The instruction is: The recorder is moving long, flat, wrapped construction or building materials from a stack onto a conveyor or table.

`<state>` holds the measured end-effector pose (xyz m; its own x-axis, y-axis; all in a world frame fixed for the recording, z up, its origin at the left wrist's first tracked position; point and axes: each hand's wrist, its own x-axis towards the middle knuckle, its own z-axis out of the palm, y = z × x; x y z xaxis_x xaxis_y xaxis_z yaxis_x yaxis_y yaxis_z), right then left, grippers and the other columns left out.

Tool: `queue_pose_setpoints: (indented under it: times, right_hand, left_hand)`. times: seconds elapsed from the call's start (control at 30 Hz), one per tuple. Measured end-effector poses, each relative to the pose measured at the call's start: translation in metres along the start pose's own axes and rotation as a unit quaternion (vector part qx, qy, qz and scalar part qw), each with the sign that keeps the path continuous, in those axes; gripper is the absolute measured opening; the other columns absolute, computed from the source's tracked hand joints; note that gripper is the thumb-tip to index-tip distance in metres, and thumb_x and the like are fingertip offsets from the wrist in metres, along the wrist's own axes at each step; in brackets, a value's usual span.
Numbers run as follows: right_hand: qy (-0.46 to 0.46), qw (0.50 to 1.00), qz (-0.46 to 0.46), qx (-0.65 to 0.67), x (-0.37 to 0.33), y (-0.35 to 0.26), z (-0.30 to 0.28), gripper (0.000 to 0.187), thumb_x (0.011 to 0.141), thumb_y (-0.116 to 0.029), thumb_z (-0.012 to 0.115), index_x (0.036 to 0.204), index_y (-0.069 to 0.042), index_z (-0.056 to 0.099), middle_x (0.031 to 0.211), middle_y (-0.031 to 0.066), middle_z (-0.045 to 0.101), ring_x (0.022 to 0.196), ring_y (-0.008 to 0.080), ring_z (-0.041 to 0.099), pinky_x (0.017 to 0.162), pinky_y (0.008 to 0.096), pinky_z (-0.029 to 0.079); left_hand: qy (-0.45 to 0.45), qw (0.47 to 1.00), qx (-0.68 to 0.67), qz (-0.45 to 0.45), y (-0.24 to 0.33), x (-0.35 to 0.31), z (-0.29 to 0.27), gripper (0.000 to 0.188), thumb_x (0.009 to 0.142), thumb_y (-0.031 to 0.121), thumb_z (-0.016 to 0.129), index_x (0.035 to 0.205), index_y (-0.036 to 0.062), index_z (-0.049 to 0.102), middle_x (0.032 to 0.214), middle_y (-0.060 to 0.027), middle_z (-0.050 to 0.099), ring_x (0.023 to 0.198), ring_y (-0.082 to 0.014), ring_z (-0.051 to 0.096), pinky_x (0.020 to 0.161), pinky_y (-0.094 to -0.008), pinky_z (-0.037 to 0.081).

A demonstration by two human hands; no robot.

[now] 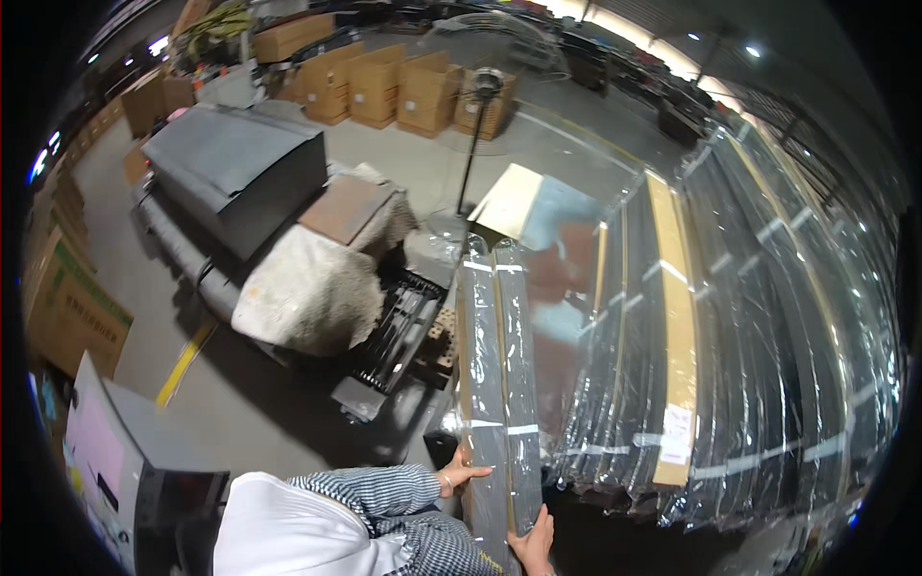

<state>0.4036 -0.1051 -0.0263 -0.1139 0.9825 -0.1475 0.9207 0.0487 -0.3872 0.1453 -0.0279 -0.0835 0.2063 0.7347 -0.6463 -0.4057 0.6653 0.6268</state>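
Two long, narrow grey pieces [488, 384] in clear plastic wrap lie side by side, running away from me. White bands cross them, and a tan strip shows along the left edge. My left hand [461, 473] grips the left side, its fingers reaching over the top surface. Closer to me, my right hand [534, 541] clasps the right edge, with the thumb on top and the other fingers partly hidden. A checked sleeve [403, 488] covers my left arm.
Many plastic-wrapped grey lengths [749, 365] are stacked at right, with a tan board [672, 336] among them. A machine with a roller bed [408, 326] and a dark grey box-shaped cover [240, 173] stand left. Behind are a pole fan [473, 144] and cardboard boxes [375, 86].
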Motion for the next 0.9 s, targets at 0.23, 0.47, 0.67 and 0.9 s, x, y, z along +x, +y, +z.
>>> queue_pose_setpoints:
  times: [0.23,0.47,0.67,0.9]
  right_hand:
    - [-0.078,0.984,-0.16,-0.001,0.033,-0.025,-0.032,0.101,0.055,-0.025,0.082,0.138,0.005,0.034,0.112,0.0229,0.048,0.104,0.0412,0.05,0.088,0.0452,0.043]
    - [-0.094,0.966,-0.241,-0.018,0.14,-0.125,-0.04,0.095,0.059,-0.019,0.083,0.14,0.002,0.038,0.108,0.0208,0.052,0.101,0.0406,0.052,0.087,0.0455,0.043]
    - [-0.044,0.946,-0.318,-0.034,0.188,-0.208,-0.04,0.094,0.055,-0.021,0.081,0.136,0.004,0.04,0.103,0.0183,0.053,0.099,0.0372,0.052,0.087,0.0437,0.041]
    - [-0.018,0.952,-0.298,-0.062,0.206,-0.218,-0.028,0.098,0.05,-0.022,0.083,0.136,0.0,0.041,0.105,0.0192,0.054,0.1,0.0395,0.053,0.088,0.0452,0.044]
  left_hand:
    - [0.108,0.984,-0.063,-0.127,0.0,-0.048,-0.041,0.122,0.066,0.038,0.088,0.15,0.0249,-0.001,0.128,-0.0089,0.05,0.102,-0.0224,0.053,0.063,-0.043,0.045]
    - [0.185,0.941,-0.279,0.051,0.068,-0.06,-0.082,0.094,0.079,0.048,0.074,0.148,0.0288,0.013,0.136,-0.0065,0.046,0.112,-0.0272,0.055,0.074,-0.0505,0.051]
    - [0.203,0.875,-0.417,0.138,0.108,-0.036,-0.136,0.077,0.082,0.029,0.077,0.14,0.0183,0.027,0.126,-0.0098,0.053,0.109,-0.0294,0.058,0.086,-0.0495,0.052]
    - [0.222,0.881,-0.394,0.142,0.138,-0.047,-0.141,0.086,0.075,0.034,0.083,0.137,0.0117,0.029,0.121,-0.0116,0.056,0.102,-0.0268,0.062,0.071,-0.0448,0.056]
